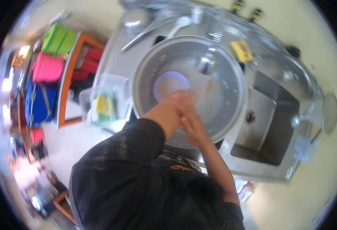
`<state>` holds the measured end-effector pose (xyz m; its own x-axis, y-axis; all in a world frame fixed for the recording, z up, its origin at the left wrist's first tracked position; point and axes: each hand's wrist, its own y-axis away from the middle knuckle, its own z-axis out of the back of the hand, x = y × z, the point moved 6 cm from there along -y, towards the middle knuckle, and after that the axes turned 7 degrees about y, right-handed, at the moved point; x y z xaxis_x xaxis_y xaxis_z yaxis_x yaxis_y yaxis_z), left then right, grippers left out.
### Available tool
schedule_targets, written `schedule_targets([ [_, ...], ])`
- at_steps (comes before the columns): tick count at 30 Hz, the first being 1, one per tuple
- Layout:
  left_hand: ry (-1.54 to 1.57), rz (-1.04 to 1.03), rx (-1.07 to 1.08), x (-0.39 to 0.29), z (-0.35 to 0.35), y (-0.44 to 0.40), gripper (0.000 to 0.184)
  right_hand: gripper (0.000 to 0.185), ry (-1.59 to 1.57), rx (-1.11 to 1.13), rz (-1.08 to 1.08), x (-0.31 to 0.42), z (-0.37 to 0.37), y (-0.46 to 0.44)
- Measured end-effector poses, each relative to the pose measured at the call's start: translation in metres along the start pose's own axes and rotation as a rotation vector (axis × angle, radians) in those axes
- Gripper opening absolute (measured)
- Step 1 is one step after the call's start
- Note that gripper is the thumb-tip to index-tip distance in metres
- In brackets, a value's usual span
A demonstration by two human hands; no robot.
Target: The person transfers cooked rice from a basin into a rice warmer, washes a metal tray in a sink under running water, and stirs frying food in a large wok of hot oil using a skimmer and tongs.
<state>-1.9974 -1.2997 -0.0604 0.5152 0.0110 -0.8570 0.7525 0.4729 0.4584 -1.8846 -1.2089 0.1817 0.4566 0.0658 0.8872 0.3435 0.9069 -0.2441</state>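
Note:
My left hand point(181, 101) and my right hand point(194, 129) meet over a large round metal basin point(237, 88). My right hand lies against the left one, its fingers stretched out and its thumb apart. Motion smears the left hand's fingers, so their shape is unclear. Within the basin, close beyond my left hand, is a round purple-rimmed bowl point(171, 73). Cloudy water appears to fill part of the basin, under a faucet point(207, 63) at its far side. No object shows plainly in either hand.
Right of the basin is a steel sink point(280, 122) with a drain. A yellow sponge point(242, 51) lies behind it. At left, a clear container point(86, 103) holds another sponge point(102, 105). A white ladle point(182, 23) and utensils lie behind. Coloured bins point(47, 67) stand far left.

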Motion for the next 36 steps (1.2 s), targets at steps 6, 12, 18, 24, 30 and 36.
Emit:
schedule_targets([
  [6,0.428,0.120,0.026,0.005,0.004,0.009,0.031,0.043,0.004,-0.046,-0.197,-0.021,-0.009,-0.034],
  [12,1.117,0.273,0.170,-0.007,-0.004,0.015,0.031,0.039,0.020,-0.312,-0.484,-0.084,-0.015,-0.024],
  [18,1.570,0.333,0.405,-0.031,0.032,0.057,0.031,0.039,1.438,-0.387,-0.464,-0.220,-0.016,-0.035],
  [24,1.527,0.550,0.312,-0.038,0.027,0.153,0.035,0.010,1.264,-0.342,0.059,-0.192,-0.035,-0.132],
  [30,1.431,0.535,0.068,-0.017,0.085,0.137,0.028,0.020,-0.593,-0.218,-0.723,-0.265,-0.104,-0.091],
  [36,0.316,-0.175,-0.284,-0.035,0.118,0.122,0.019,0.020,-1.097,-0.870,-0.886,-0.140,-0.067,-0.007],
])
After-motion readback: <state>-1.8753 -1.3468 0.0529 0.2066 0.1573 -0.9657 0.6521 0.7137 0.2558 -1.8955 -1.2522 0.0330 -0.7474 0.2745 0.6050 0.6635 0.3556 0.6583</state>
